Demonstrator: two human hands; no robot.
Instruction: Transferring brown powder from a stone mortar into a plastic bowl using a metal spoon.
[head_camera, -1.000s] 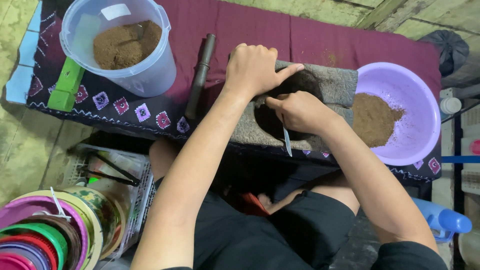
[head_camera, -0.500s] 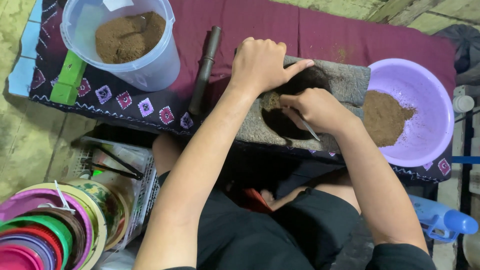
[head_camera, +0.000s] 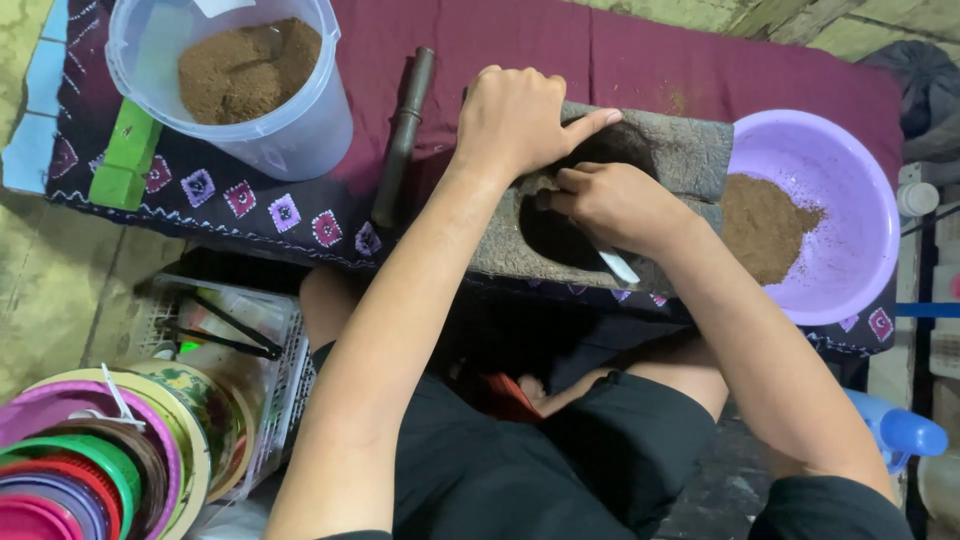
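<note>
The left hand (head_camera: 515, 120) lay curled on the stone mortar (head_camera: 690, 160), fingers empty, steadying it; the right hand (head_camera: 610, 205) gripped a small white scraper (head_camera: 618, 266) inside the hollow; short, rim-hugging strokes would probably loosen powder cleanly.

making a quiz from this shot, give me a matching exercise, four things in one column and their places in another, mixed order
Things:
1. clear bucket of brown powder
2. purple basin
3. dark pestle
4. stack of coloured lids

Places:
A. at the far right of the cloth, beside the stone slab
B. bottom left corner, off the cloth
C. top left, on the patterned cloth
D. lying on the cloth between the bucket and the left hand

Pairs: 1-C, 2-A, 3-D, 4-B
</note>
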